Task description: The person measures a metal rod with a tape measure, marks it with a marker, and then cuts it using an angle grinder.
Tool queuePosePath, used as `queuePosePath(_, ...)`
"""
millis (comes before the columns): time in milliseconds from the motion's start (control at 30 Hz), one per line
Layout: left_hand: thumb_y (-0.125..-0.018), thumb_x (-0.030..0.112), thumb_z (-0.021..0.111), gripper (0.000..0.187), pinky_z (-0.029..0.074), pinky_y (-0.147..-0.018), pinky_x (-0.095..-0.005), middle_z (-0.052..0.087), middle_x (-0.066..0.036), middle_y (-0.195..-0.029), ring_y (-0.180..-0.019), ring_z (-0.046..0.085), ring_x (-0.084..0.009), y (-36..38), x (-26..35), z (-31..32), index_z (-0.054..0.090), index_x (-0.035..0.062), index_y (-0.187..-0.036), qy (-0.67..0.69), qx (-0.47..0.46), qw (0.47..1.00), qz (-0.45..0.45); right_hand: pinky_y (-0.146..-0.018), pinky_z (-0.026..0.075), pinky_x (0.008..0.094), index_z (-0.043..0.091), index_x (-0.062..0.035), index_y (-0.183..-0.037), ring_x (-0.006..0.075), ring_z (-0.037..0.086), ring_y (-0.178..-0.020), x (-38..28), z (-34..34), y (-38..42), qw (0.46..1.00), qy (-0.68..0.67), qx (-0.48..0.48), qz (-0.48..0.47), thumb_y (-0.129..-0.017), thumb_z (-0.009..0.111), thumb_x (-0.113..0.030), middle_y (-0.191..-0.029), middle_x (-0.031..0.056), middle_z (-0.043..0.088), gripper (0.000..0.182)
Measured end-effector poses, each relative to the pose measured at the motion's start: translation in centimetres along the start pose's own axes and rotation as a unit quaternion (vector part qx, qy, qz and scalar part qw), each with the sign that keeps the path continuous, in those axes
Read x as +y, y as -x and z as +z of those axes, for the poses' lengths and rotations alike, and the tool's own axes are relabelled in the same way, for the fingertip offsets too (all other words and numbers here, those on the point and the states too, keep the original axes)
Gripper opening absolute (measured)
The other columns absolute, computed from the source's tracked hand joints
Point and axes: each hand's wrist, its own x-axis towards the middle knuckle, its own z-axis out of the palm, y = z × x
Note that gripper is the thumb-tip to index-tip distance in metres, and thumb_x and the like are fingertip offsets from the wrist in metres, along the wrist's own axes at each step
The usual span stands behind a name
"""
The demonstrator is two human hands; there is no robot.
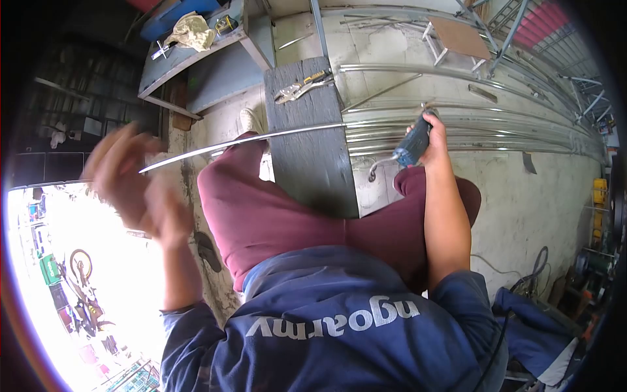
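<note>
I am holding a blue power tool (413,145) tight in my right hand (434,134), just above the long metal strips (470,127) on the floor. My left hand (134,179) is blurry, so I cannot tell if it is open. A thin metal rod (241,142) is lying across the gray bench (312,140), near the pliers (302,86).

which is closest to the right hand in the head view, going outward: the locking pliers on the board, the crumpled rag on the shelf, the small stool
From the right hand, gripping a blue tool:
1. Locking pliers, up and to the left on the grey board.
2. Small stool, above the hand; close to the pliers' distance, hard to separate.
3. Crumpled rag, far upper left on the shelf.
</note>
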Motion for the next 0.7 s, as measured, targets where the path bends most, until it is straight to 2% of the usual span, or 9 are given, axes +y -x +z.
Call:
queuePosePath(33, -0.097, 0.010, 0.078, 0.053, 0.057, -0.087, -0.0357, 0.059, -0.016, -0.141, -0.095, 0.070, -0.0221, 2.3, -2.0, 0.4, 0.061, -0.0030, -0.146, -0.018, -0.086, 0.991, -0.098, -0.074, 0.065, 0.0472, 0.058, -0.0065, -0.117, 0.0332, 0.073, -0.076, -0.1, 0.4, 0.3, 1.000, -0.002, -0.004, 0.006, -0.093, 0.080, -0.032, -0.087, 0.0149, 0.070, 0.041)
queuePosePath(100, -0.095, 0.010, 0.082, 0.057, 0.057, -0.091, -0.0367, 0.060, -0.017, -0.139, -0.098, 0.069, -0.0253, 5.9, -4.5, 2.4, 0.062, 0.0009, -0.147, -0.024, -0.228, 0.951, -0.206, -0.073, 0.065, 0.0473, 0.058, -0.0063, -0.118, 0.0333, 0.073, -0.075, -0.3, 1.3, 0.4, 1.000, -0.010, -0.016, 0.012, -0.094, 0.080, -0.032, -0.085, 0.0150, 0.069, 0.042)
queuePosePath(167, -0.096, 0.014, 0.082, 0.053, 0.057, -0.100, -0.0427, 0.064, -0.020, -0.137, -0.110, 0.070, -0.0338, 8.0, -5.9, 4.0, 0.064, 0.0029, -0.146, -0.015, -0.368, 0.893, -0.257, -0.072, 0.065, 0.0470, 0.057, -0.0053, -0.117, 0.0333, 0.072, -0.074, -0.3, 1.9, 0.5, 0.999, -0.007, -0.031, -0.007, -0.094, 0.080, -0.032, -0.084, 0.0150, 0.068, 0.042)
queuePosePath(267, -0.101, 0.018, 0.076, 0.045, 0.053, -0.115, -0.0506, 0.068, -0.023, -0.141, -0.133, 0.064, -0.0449, 12.1, -10.2, 6.4, 0.067, 0.0012, -0.142, -0.010, -0.528, 0.829, -0.182, -0.072, 0.065, 0.0468, 0.059, -0.0063, -0.115, 0.0327, 0.072, -0.073, -0.3, 2.6, 0.9, 1.000, 0.004, -0.026, -0.011, -0.093, 0.081, -0.031, -0.083, 0.0145, 0.068, 0.040)
queuePosePath(367, -0.103, 0.018, 0.074, 0.053, 0.052, -0.118, -0.0496, 0.064, -0.023, -0.150, -0.143, 0.061, -0.0424, 15.6, -12.9, 9.5, 0.060, 0.0016, -0.151, -0.036, -0.650, 0.725, -0.226, -0.071, 0.064, 0.0477, 0.062, -0.0088, -0.112, 0.0319, 0.072, -0.072, 0.2, 3.3, 0.7, 0.999, 0.036, -0.016, 0.005, -0.090, 0.084, -0.030, -0.082, 0.0130, 0.069, 0.038)
queuePosePath(467, -0.104, 0.020, 0.071, 0.065, 0.045, -0.127, -0.0533, 0.053, -0.021, -0.165, -0.153, 0.053, -0.0423, 19.9, -14.5, 13.0, 0.049, 0.0031, -0.162, -0.113, -0.663, 0.718, -0.178, -0.070, 0.064, 0.0471, 0.063, -0.0086, -0.113, 0.0312, 0.073, -0.073, 0.8, 3.9, 0.3, 0.998, 0.066, -0.015, 0.020, -0.091, 0.085, -0.032, -0.085, 0.0127, 0.070, 0.039)
queuePosePath(567, -0.105, 0.022, 0.070, 0.073, 0.038, -0.131, -0.0594, 0.041, -0.019, -0.175, -0.161, 0.043, -0.0409, 23.0, -13.4, 16.1, 0.038, 0.0041, -0.169, -0.106, -0.635, 0.757, -0.114, -0.071, 0.065, 0.0455, 0.064, -0.0073, -0.114, 0.0296, 0.074, -0.075, 1.4, 4.0, -0.5, 0.996, 0.086, 0.015, 0.034, -0.093, 0.084, -0.036, -0.088, 0.0125, 0.072, 0.041)
queuePosePath(667, -0.110, 0.030, 0.067, 0.070, 0.034, -0.133, -0.0595, 0.041, -0.018, -0.174, -0.162, 0.040, -0.0389, 25.9, -12.0, 18.9, 0.040, 0.0063, -0.170, -0.078, -0.598, 0.795, -0.063, -0.069, 0.064, 0.0454, 0.065, -0.0088, -0.114, 0.0296, 0.074, -0.075, 1.8, 4.0, -1.4, 0.994, 0.094, 0.005, 0.051, -0.092, 0.085, -0.035, -0.089, 0.0124, 0.072, 0.040)
queuePosePath(700, -0.109, 0.029, 0.067, 0.066, 0.037, -0.130, -0.0589, 0.045, -0.018, -0.169, -0.159, 0.043, -0.0383, 25.8, -11.8, 20.1, 0.044, 0.0069, -0.167, -0.060, -0.585, 0.806, -0.074, -0.069, 0.064, 0.0453, 0.065, -0.0091, -0.114, 0.0297, 0.074, -0.075, 1.8, 3.9, -1.7, 0.994, 0.095, -0.009, 0.056, -0.092, 0.085, -0.035, -0.089, 0.0125, 0.072, 0.040)
